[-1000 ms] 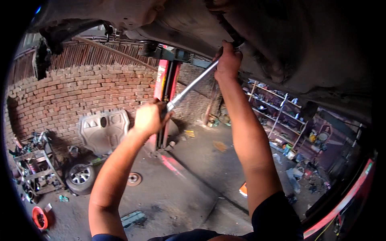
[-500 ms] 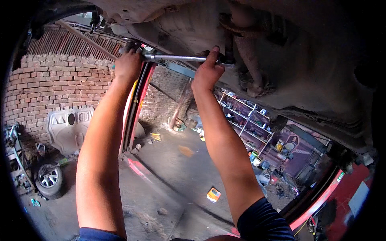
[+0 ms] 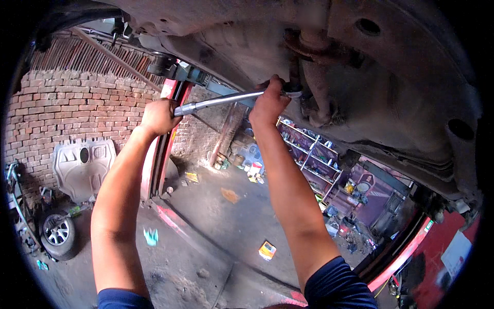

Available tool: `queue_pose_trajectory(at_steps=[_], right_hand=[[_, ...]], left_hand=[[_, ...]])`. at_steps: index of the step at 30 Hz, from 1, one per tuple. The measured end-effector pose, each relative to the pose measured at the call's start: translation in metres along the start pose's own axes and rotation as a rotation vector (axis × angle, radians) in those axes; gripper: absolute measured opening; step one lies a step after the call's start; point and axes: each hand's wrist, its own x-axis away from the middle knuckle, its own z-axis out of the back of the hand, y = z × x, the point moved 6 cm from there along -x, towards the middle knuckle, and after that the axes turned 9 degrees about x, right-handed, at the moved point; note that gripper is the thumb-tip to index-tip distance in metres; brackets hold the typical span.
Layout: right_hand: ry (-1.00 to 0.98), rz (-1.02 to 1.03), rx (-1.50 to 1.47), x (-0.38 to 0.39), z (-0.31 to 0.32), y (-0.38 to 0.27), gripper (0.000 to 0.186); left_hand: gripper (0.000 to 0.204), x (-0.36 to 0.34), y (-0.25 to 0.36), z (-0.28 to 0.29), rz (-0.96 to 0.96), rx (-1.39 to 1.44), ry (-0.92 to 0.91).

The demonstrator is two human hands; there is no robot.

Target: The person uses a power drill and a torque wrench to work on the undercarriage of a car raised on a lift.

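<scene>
"Silver metal, near the top middle of the frame: a bar (image 3: 221, 101). How do the arms stand?"

"Both reach up from the lower edge. The left arm (image 3: 116, 211) bends at the elbow, lower left, then slants up and to the right. The right arm (image 3: 296, 195) leaves its blue sleeve (image 3: 337, 280), lower right, and slants up and to the left."

"And the left grip (image 3: 159, 117)?"

"Clenched round the bar's left end, back of the hand showing, in front of the red post (image 3: 168, 88)."

"The right grip (image 3: 268, 107)?"

"Grasping the bar close to its other end, one digit pointing up. It sits a little higher in the frame; how far the fingers wrap behind, I cannot tell."

"So the bar lies between them?"

"Yes, its bare length spans the gap, rising slightly to the right. Its head (image 3: 295, 95) shows just right of the right grip, at the lower end of a dark upright piece (image 3: 294, 74) under the car (image 3: 242, 49)."
</scene>
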Motion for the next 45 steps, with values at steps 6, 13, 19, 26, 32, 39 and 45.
queue_pose_trajectory(at_steps=[6,13,19,26,32,39,45], right_hand=[[0.1,-0.024,-0.296,0.014,-0.002,-0.011,0.023],[-0.172,-0.166,-0.073,0.015,0.014,-0.004,0.06],[-0.295,-0.294,-0.135,0.024,0.017,-0.014,0.046],[-0.476,-0.332,-0.238,0.016,0.021,-0.018,0.021],[-0.504,-0.356,-0.221,0.025,0.022,-0.033,0.02],[-0.549,-0.397,-0.189,0.022,0.025,-0.033,0.029],[-0.594,-0.474,-0.186,0.026,0.023,-0.032,0.029]], left_hand=[[0.022,0.04,0.007,-0.001,0.088,0.284,-0.024],[0.022,0.118,0.053,0.009,0.149,0.424,-0.067],[0.026,0.168,0.102,0.029,0.159,0.512,-0.077],[0.028,0.199,0.14,0.035,0.135,0.655,-0.078],[0.035,0.213,0.161,0.041,0.175,0.674,-0.109],[0.044,0.226,0.184,0.041,0.236,0.718,-0.162],[0.05,0.236,0.192,0.039,0.214,0.719,-0.14]])
